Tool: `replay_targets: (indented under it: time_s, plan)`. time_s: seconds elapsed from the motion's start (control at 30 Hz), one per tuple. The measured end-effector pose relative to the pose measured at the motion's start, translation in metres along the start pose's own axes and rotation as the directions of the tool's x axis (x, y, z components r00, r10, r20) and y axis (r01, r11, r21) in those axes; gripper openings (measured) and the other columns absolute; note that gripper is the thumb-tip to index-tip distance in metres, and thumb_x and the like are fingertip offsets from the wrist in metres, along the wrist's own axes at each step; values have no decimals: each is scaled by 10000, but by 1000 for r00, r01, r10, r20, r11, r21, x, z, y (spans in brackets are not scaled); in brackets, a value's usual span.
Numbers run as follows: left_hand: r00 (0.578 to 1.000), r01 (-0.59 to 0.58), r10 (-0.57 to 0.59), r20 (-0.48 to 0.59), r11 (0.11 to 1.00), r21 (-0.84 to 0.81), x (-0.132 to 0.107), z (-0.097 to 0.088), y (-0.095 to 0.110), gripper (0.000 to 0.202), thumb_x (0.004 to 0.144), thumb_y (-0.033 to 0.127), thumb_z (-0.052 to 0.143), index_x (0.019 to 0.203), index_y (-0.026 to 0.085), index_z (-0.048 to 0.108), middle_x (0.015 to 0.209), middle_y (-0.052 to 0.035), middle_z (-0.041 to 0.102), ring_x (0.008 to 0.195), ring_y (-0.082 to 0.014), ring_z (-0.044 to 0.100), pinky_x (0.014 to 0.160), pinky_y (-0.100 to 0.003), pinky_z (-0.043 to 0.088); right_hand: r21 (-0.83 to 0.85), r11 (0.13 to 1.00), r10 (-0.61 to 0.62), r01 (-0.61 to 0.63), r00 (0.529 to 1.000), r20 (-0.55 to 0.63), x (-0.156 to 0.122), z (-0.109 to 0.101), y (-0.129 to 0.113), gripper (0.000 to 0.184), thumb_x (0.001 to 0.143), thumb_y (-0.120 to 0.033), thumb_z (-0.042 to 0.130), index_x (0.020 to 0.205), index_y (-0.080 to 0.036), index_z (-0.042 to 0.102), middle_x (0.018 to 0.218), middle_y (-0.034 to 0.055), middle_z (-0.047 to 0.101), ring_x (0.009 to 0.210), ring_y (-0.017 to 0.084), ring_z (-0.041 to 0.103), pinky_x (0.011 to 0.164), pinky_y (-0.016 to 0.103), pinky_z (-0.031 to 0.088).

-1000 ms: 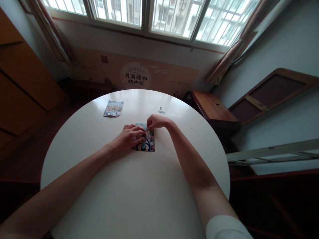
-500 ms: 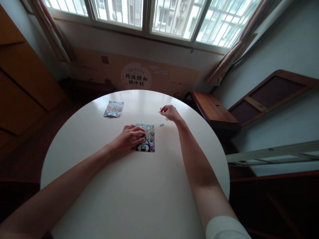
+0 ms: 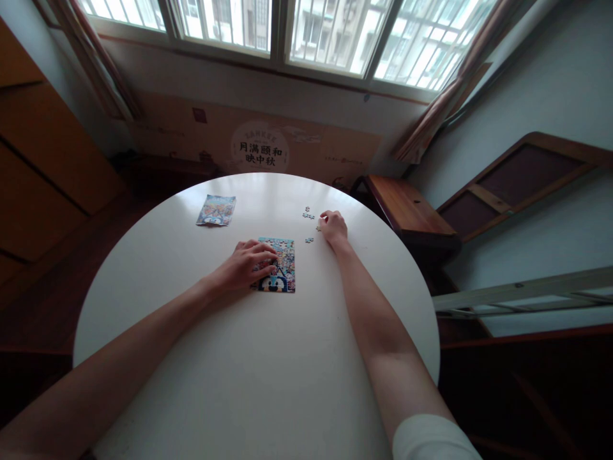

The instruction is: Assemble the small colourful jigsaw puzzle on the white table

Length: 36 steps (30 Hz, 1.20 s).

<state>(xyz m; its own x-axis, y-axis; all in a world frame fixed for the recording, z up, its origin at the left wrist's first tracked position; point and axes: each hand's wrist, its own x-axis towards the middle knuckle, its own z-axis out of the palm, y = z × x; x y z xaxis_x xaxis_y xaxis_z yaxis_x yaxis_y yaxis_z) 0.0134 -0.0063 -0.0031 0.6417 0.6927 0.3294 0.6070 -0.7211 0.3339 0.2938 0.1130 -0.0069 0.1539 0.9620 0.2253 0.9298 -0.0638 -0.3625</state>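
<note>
A colourful jigsaw puzzle [image 3: 285, 265] lies flat near the middle of the round white table [image 3: 249, 358]. My left hand [image 3: 251, 260] rests over its left side with fingers spread, covering part of the picture. Off to the puzzle's upper right, my right hand [image 3: 334, 226] is at the table top with fingers curled down and drawn together. Whatever its fingertips hold, if anything, is too small to make out. Several loose puzzle pieces [image 3: 309, 216] lie just left of that hand, and a few more pieces [image 3: 309, 240] sit nearer the puzzle.
A printed picture sheet or packet [image 3: 216, 211] lies at the table's back left. Past the table's right edge stands a wooden bench or stool [image 3: 402, 204]. Behind the table are a wall with a printed banner [image 3: 261, 150] and a barred window.
My right hand has moved a little right and toward me, uncovering loose pieces at the back. My left hand stays spread on the puzzle.
</note>
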Motion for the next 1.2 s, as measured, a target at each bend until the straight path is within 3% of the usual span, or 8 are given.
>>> replay_targets:
  time_s: [0.17,0.33,0.47,0.63,0.8,0.9,1.07,1.2]
  plan:
    - [1000,-2,2,0,1000,-3,0,-1,0,300,917,433,470,1109,286,648,1178,-38,632,1112,-245,496,952,-416,319,7,996,-88,88,996,4,1,2,-3,347,877,-258,477,1184,-199,628,1119,132,559,1009,266,540,900,377,428]
    - [1000,2,-2,-2,1000,-4,0,-1,1,299,915,439,475,1104,286,648,1184,-34,629,1112,-242,496,959,-410,314,-47,981,-183,187,980,77,-4,4,-10,445,887,-469,478,1293,-302,555,1251,130,458,1115,333,420,944,479,355]
    - [1000,-5,5,-5,1000,-13,1,-1,1,289,914,431,481,1097,283,649,1181,-31,631,1102,-238,499,953,-406,313,-14,974,-225,227,969,101,-8,3,-15,387,872,-527,489,1176,-345,643,1282,100,427,1161,340,348,967,500,303]
    - [1000,-9,9,-5,1000,0,1,-1,2,288,916,429,479,1099,277,642,1191,-27,627,1104,-237,495,957,-405,310,95,950,-303,299,952,41,-9,-1,-19,214,800,-426,633,903,-272,742,1181,75,510,1135,280,392,978,413,316]
    - [1000,0,0,-3,1000,-7,0,0,2,294,913,431,479,1108,286,645,1186,-35,627,1101,-240,495,969,-414,306,135,966,-231,219,970,79,-11,-4,-25,258,780,-403,642,975,-259,731,1085,82,576,1103,277,437,980,405,330]
    - [1000,0,0,0,1000,-8,0,-1,2,292,910,427,485,1111,285,644,1189,-33,624,1101,-240,492,971,-414,305,157,969,-208,190,972,108,-9,-6,-26,191,763,-346,658,896,-236,741,1037,81,601,1074,255,475,937,360,379]
    - [1000,3,-3,-6,1000,-11,0,-1,2,297,908,432,482,1108,287,648,1177,-38,629,1097,-242,496,962,-415,314,236,966,-160,106,962,223,-4,-9,-26,218,705,-279,710,870,-138,704,849,58,653,810,167,575,771,277,453]
    - [1000,0,0,-1,1000,-6,0,0,1,311,906,445,482,1114,285,648,1177,-41,630,1093,-244,499,957,-414,320,365,919,-244,149,942,229,-2,-14,-34,253,718,-159,675,964,-104,688,809,50,664,698,116,581,687,229,453]
